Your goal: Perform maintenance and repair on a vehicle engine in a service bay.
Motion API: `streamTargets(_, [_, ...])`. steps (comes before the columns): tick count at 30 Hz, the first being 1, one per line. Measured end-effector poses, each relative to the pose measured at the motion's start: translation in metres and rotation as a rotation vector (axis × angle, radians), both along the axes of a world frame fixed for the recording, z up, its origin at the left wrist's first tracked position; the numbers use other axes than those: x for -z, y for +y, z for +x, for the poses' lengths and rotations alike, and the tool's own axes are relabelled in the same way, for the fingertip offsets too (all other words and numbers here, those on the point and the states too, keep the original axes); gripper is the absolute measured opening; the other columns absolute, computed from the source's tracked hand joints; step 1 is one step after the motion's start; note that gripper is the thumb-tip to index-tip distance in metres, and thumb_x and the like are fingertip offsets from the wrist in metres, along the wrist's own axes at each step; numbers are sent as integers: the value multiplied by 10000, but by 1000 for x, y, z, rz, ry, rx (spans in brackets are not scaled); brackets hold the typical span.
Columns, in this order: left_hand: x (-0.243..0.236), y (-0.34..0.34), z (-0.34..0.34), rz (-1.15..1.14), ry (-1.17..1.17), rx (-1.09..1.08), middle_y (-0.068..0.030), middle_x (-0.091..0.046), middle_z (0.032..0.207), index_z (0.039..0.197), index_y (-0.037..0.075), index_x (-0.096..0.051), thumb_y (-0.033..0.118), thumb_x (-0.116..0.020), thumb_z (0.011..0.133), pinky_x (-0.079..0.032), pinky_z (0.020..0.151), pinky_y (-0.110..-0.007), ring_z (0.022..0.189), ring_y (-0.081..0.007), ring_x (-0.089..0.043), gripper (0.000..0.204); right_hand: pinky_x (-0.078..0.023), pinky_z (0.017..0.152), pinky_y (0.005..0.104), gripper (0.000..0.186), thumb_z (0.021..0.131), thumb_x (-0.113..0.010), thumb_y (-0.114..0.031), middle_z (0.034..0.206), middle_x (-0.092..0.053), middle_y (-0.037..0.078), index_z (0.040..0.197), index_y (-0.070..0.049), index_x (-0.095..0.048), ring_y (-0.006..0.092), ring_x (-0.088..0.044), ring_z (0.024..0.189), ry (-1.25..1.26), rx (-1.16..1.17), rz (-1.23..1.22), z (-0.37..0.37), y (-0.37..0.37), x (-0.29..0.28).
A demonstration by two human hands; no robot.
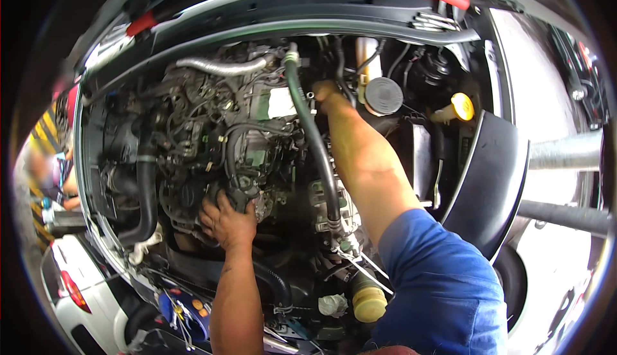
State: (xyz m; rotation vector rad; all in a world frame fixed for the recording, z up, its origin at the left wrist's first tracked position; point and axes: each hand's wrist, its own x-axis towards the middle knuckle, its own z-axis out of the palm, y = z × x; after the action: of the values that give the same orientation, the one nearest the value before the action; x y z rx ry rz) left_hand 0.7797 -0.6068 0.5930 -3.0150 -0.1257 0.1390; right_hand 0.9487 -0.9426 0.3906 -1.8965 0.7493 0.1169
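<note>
The open engine bay of a vehicle spreads in front of me. My left hand (229,222) rests low on the engine with fingers and thumb spread over a black rounded part (239,191). Deep at the back, my right hand (326,92) is curled beside the engine; what it grips, if anything, is hidden. A small silver ring-shaped end (310,95) shows just left of that hand. Between my arms runs a long black hose (313,136), green toward its top. A whitish label-like patch (281,102) lies on the engine left of the hose.
Right of my right forearm are a reservoir with a round dark cap (384,95) and a yellow-capped filler neck (461,106). A yellowish cylinder (369,303) and crumpled white material (333,305) sit near the front. A blue tray of tools (186,313) stands lower left; a white car (87,297) is beyond.
</note>
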Motion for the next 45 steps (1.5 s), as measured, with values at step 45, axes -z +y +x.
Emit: streamTargets(45, [-1,3,0,64,13,-32,-179,-306,1464,1373,137,-471,463,-782,724,-257,1115,-562,1364,-409,-252,790,-355,1088,431,688,971,-482,-421,1414,-466,251,1507,-88,-209,398,-449,1316,-73,440,140,-11,35,-100])
